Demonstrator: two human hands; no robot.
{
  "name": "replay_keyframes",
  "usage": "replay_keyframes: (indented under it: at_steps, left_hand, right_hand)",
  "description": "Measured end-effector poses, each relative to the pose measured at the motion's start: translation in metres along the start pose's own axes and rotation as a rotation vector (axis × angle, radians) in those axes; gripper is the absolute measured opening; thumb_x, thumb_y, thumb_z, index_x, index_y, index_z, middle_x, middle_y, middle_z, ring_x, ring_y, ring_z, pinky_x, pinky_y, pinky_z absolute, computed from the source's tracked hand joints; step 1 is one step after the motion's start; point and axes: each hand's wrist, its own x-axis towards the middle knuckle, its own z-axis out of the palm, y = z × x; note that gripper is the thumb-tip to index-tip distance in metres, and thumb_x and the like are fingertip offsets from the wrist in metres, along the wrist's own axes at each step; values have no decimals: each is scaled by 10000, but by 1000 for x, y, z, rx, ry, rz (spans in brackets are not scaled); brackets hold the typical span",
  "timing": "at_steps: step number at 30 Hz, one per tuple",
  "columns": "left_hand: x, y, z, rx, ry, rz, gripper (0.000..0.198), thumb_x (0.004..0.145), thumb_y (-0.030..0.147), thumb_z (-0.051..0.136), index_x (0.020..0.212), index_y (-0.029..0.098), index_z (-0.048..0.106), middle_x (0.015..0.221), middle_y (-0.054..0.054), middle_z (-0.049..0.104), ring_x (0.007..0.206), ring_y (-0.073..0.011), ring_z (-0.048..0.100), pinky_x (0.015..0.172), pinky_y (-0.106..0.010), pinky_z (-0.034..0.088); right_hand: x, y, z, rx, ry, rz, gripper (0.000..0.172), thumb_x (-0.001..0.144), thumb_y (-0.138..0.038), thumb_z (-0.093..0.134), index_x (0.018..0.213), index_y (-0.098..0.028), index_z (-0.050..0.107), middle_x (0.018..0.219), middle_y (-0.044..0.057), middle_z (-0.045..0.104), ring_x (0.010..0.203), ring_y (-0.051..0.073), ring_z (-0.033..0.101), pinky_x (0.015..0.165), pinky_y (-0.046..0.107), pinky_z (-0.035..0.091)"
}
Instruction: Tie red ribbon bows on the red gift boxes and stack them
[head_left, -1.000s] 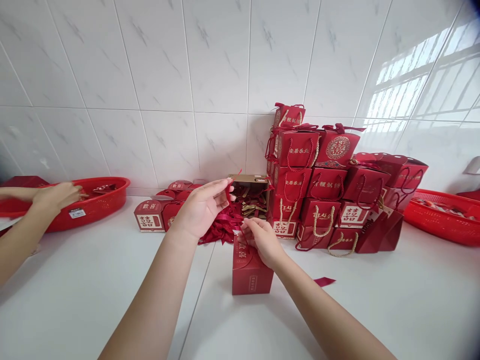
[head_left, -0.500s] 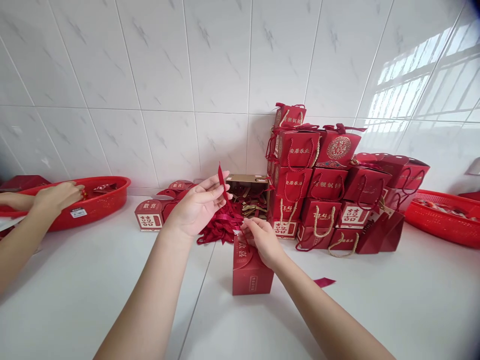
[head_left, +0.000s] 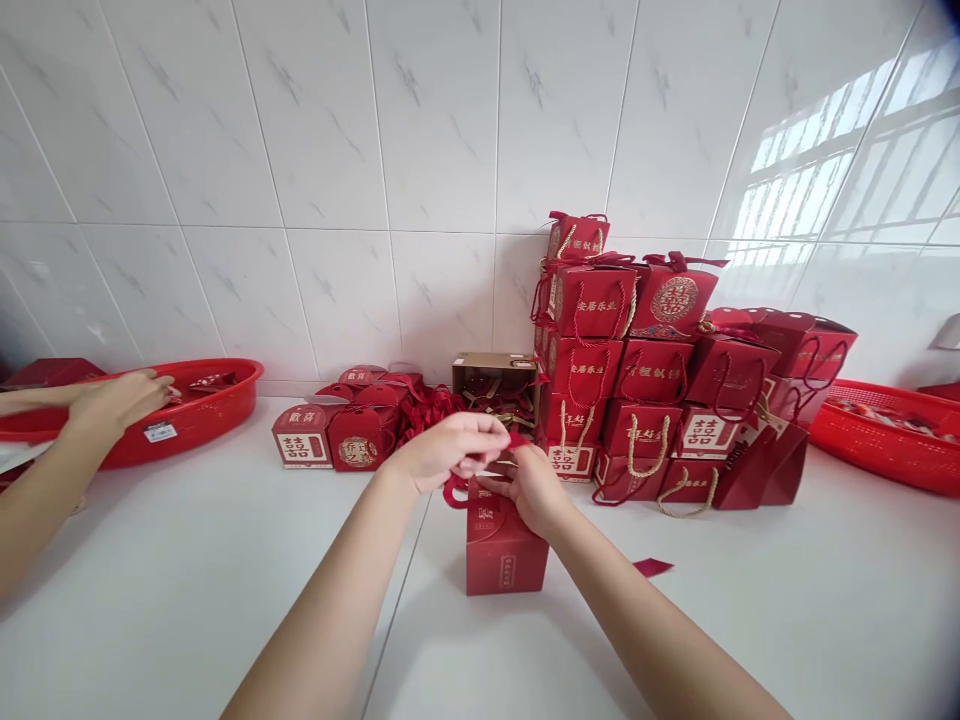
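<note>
A red gift box [head_left: 507,560] with gold lettering stands upright on the white table in front of me. Above its top, my left hand [head_left: 457,448] and my right hand [head_left: 531,490] meet, both with fingers pinched on a dark red ribbon [head_left: 516,440]. A loop of the ribbon hangs at the box's left upper edge. The right hand partly covers the top of the box, so how the ribbon passes there is hidden. One ribbon end [head_left: 652,568] lies on the table to the right of my right wrist.
Stacked red gift boxes [head_left: 592,300] rise at the back right, beside an open carton [head_left: 495,360] and a ribbon heap [head_left: 420,410]. Several boxes [head_left: 304,440] sit left. Red baskets [head_left: 225,405] flank the table; another person's hand [head_left: 124,400] reaches into the left one.
My left hand has come down and right from its raised position, bringing its ribbon end to my right hand over the box. The gift box stays in place.
</note>
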Motion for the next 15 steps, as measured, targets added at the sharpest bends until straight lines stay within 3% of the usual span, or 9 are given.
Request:
replay_keyframes:
  at_steps: [3, 5, 10, 15]
  left_hand:
    - [8, -13, 3, 181, -199, -163, 250, 719, 331, 729, 673, 155, 559, 507, 47, 513, 424, -54, 448, 411, -170, 317]
    - [13, -22, 4, 222, -266, -232, 293, 688, 373, 752, 661, 164, 550, 533, 29, 569, 479, -93, 540, 484, -215, 425]
    - [19, -32, 1, 218, -305, -278, 341, 658, 433, 776, 717, 162, 578, 616, -11, 663, 638, -158, 663, 679, -311, 529]
    - [19, -32, 0, 237, -301, -290, 350, 647, 436, 786, 705, 163, 575, 622, -20, 682, 655, -164, 679, 717, -324, 537]
  right_hand:
    - [3, -4, -3, 86, 31, 107, 228, 859, -358, 484, 719, -188, 544, 574, -20, 530, 476, 129, 525, 473, 242, 452]
    - [5, -6, -4, 115, 62, 162, 271, 896, -362, 420, 723, -186, 532, 578, -13, 532, 463, 135, 533, 446, 239, 441]
    - [7, -11, -5, 92, 50, 176, 306, 933, -326, 337, 730, -181, 515, 676, 36, 598, 557, 154, 612, 553, 277, 504]
    - [8, -38, -19, -80, 16, 69, 347, 933, -286, 291, 698, -183, 524, 688, 47, 624, 640, 140, 629, 669, 273, 505]
